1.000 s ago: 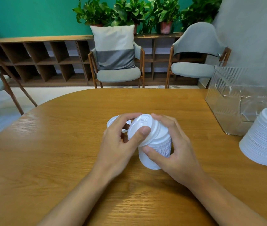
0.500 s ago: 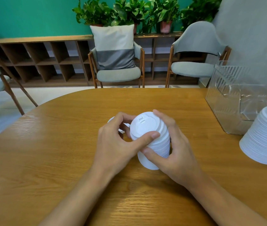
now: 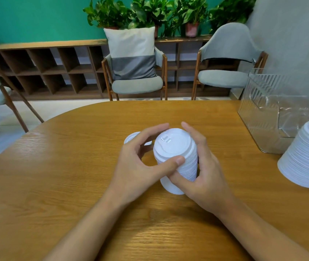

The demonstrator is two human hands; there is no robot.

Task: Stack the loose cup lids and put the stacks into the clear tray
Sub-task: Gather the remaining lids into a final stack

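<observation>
- Left hand (image 3: pixel 140 166) and right hand (image 3: pixel 204 172) are clasping the stack (image 3: pixel 176 146), mid table (image 3: pixel 65 176), fingers curled round it.
- It is looking light and slippery (liable to splay); gripping its sides seems best.

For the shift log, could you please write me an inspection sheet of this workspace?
Surface: wooden table, with a rounded far edge.
Job's things: lid stack at the table's middle; one loose lid lying behind the left hand; second lid stack at the right, partly cut off by the frame; clear tray at the far right, with no lids visible inside.
Clutter: nothing seen.
Grippers: left hand and right hand both grip the lid stack, thumbs on its near side.
Cables: nothing seen.
Surroundings: three chairs, one holding a cushion; cubby shelf topped with potted plants; green wall.
</observation>
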